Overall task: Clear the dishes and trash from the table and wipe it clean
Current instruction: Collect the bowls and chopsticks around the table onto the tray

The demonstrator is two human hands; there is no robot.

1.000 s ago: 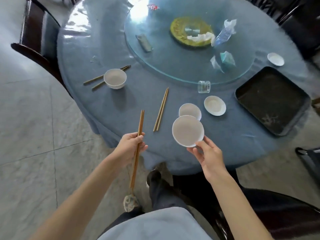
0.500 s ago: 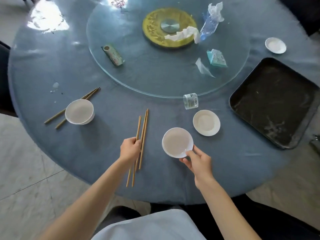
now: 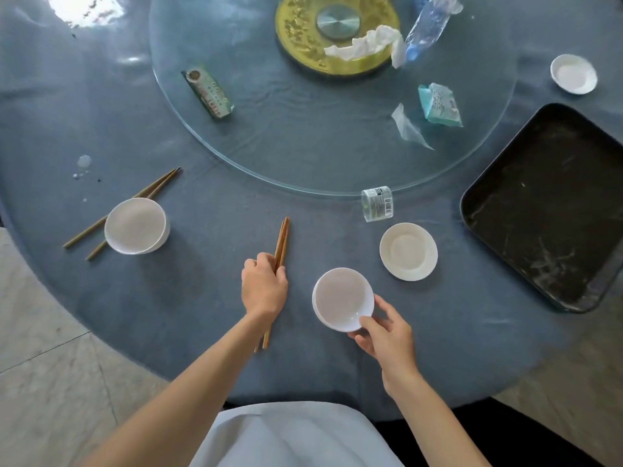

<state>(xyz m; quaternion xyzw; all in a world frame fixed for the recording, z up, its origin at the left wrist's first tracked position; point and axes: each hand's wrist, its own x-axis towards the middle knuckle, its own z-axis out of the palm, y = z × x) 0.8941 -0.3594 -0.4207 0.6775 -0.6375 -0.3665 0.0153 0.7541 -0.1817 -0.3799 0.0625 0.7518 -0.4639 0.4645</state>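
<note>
The left hand (image 3: 264,287) is gripping the chopsticks (image 3: 281,241), whose long axis is running from about seven o'clock to one o'clock on the table (image 3: 202,298). The right hand (image 3: 384,335) is pinching the rim of a white bowl (image 3: 342,298). The black tray (image 3: 546,203) is lying at about two o'clock from that bowl, nearer the right hand, probably the drop-off. The saucer (image 3: 408,251) is sitting between bowl and tray.

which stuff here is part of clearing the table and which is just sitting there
Part of the job:
- chopsticks held by left hand
- bowl held by right hand
- second bowl on another chopstick pair
- saucer, small dish
- glass
- tissue, bottle, teal packet, wrapper, box
- black tray

Just there:
- glass turntable
- gold hub
- tablecloth
</note>
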